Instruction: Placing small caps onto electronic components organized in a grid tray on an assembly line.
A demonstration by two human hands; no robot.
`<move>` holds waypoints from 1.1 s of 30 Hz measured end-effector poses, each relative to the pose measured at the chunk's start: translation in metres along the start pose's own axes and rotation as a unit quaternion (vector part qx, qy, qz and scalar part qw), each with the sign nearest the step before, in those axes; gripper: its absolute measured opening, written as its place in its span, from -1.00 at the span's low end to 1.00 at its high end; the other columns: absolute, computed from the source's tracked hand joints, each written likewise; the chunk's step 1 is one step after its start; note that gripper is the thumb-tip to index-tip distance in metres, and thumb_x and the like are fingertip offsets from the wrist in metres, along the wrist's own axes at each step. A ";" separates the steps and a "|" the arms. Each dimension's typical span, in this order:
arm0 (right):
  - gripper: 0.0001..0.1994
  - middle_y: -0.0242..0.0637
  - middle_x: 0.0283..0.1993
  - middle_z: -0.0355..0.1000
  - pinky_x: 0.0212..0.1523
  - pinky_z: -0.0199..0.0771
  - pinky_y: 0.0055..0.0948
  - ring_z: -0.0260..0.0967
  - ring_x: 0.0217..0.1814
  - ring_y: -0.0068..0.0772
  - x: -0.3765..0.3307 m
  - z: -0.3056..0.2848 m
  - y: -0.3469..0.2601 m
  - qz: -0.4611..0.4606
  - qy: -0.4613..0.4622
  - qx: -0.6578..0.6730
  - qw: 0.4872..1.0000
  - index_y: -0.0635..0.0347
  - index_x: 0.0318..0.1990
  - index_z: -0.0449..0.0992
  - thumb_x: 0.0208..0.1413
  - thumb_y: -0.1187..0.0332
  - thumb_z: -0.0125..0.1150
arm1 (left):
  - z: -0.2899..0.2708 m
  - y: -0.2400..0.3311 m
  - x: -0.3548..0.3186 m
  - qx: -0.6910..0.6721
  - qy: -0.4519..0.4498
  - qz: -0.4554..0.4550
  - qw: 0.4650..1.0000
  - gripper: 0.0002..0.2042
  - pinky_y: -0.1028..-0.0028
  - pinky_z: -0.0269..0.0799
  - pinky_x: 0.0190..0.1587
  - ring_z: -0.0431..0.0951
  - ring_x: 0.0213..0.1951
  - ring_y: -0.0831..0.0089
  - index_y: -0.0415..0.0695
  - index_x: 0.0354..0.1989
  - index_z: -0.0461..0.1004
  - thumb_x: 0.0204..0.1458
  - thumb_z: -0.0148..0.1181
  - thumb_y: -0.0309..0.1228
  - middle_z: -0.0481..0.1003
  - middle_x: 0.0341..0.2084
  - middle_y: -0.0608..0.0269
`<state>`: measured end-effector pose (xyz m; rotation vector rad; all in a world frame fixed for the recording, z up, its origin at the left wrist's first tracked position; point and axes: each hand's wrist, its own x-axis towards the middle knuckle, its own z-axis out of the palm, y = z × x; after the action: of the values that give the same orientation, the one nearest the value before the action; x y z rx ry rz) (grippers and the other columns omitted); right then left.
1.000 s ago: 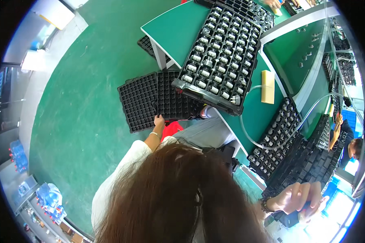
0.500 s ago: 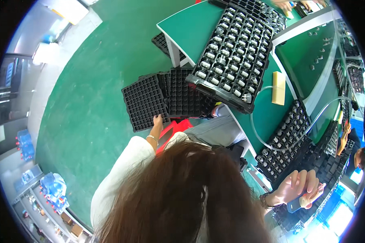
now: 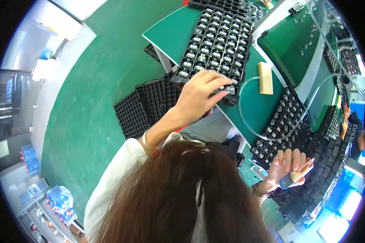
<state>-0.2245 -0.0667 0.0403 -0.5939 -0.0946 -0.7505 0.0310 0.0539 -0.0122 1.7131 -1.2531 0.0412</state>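
Observation:
My left hand (image 3: 198, 94) reaches over the near edge of a black compartment tray (image 3: 177, 79) filled with silver-and-white metal parts. Its thumb and fingertips are apart, on either side of a silver part (image 3: 230, 89) in the tray's near right corner; whether they touch it I cannot tell. Off to the right, my right hand (image 3: 286, 166) is raised with its fingers curled round a small blue-and-tan tool (image 3: 287, 181), whose exact kind does not show. Empty black trays (image 3: 132, 115) lie low to the left of the table, partly behind my left forearm.
The tray rests on a green-topped table (image 3: 170, 30). A yellow block (image 3: 265, 79) and a clear tube (image 3: 241, 111) lie to its right. Another tray of metal parts (image 3: 278, 127) sits near my right hand. Several water bottles (image 3: 61, 202) stand at the lower left.
My left hand has let go of an empty tray at the left and moved up and right to the filled tray. My right hand still holds the blue-and-tan tool. The whole view has shifted slightly.

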 end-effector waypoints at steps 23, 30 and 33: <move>-0.60 -0.30 -0.12 0.26 -0.16 0.28 -0.51 0.21 -0.15 -0.53 0.005 -0.036 0.042 -0.084 0.243 -0.340 0.904 0.14 -0.08 0.23 0.02 0.11 0.08 | 0.050 0.057 -0.012 -0.594 -0.143 -0.338 0.716 -0.72 0.48 0.39 -0.05 0.47 -0.20 0.50 -0.28 -0.08 0.35 0.03 0.09 -0.48 0.46 -0.27 0.21; -0.58 -0.29 -0.17 0.28 -0.17 0.25 -0.55 0.23 -0.20 -0.55 0.005 -0.020 0.050 -0.056 0.165 -0.429 0.886 0.26 -0.11 0.27 -0.02 0.13 0.08 | 0.059 0.092 -0.023 -0.572 -0.113 -0.380 0.718 -0.74 0.61 0.29 -0.11 0.43 -0.25 0.61 -0.28 -0.13 0.41 -0.03 0.15 -0.52 0.48 -0.32 0.27; -0.56 -0.29 -0.17 0.27 -0.18 0.25 -0.55 0.23 -0.21 -0.54 0.000 -0.023 0.051 -0.050 0.186 -0.410 0.892 0.27 -0.11 0.27 -0.03 0.11 0.09 | 0.061 0.093 -0.024 -0.575 -0.118 -0.384 0.713 -0.74 0.60 0.30 -0.11 0.42 -0.24 0.62 -0.30 -0.13 0.41 -0.04 0.16 -0.53 0.48 -0.30 0.26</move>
<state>-0.1938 -0.0497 -0.0027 -1.2392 0.5825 -0.9890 -0.0788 0.0285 0.0050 0.9409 -0.3652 -1.2365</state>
